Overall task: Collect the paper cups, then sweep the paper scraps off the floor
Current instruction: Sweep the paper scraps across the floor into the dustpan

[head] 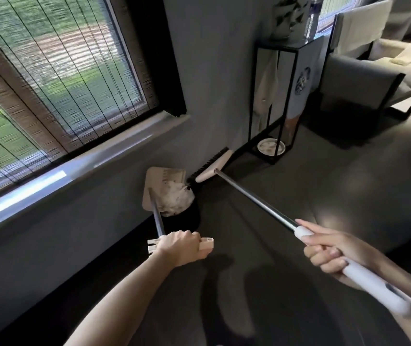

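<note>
My left hand (180, 248) grips the white top handle of a long-handled dustpan (159, 186), which stands on the dark floor by the wall under the window. A heap of white paper scraps (177, 202) lies in the pan. My right hand (324, 250) holds the white grip of a broom with a metal pole. The broom head (212, 167), cream with black bristles, rests on the floor just right of the dustpan, its bristles against the wall base. No paper cups are in view.
A black metal-frame side table (284, 96) stands against the wall beyond the broom, with a plant and bottle on top and a round plate (271, 146) at its base. A grey armchair (364, 83) sits at the far right. Open dark floor lies at the right.
</note>
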Demonstrator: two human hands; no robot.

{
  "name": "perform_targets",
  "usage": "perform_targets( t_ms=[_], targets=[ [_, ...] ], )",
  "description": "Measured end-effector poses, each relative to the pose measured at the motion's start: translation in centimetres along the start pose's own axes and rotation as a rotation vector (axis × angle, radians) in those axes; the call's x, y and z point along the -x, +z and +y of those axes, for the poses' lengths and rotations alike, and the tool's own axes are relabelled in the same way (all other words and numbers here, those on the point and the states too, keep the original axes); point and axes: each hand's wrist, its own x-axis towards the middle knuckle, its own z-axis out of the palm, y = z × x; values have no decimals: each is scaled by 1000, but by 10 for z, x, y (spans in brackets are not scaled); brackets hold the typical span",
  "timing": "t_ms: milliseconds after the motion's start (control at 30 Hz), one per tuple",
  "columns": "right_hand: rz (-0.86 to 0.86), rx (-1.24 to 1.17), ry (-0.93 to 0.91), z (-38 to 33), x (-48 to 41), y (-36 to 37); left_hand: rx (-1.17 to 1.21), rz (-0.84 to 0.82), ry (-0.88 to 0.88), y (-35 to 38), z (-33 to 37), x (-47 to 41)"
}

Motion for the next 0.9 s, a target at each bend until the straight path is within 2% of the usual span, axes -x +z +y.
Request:
perform_targets(
  t_ms=[200, 433, 633, 833, 900],
  targets=[
    [-12, -15, 27, 14, 8, -8, -216, 100, 93, 28, -18, 2],
    [17, 14, 42, 32, -5, -7, -390, 76, 241, 40, -34, 24],
    [16, 19, 60, 32, -6, -9, -478, 74, 233, 36, -44, 42],
    [16, 25, 87, 32, -4, -10, -500, 287, 260, 20, -49, 63],
    [21, 46, 94, 34, -6, -9, -481, 282, 279, 20, -51, 65]
  ],
)
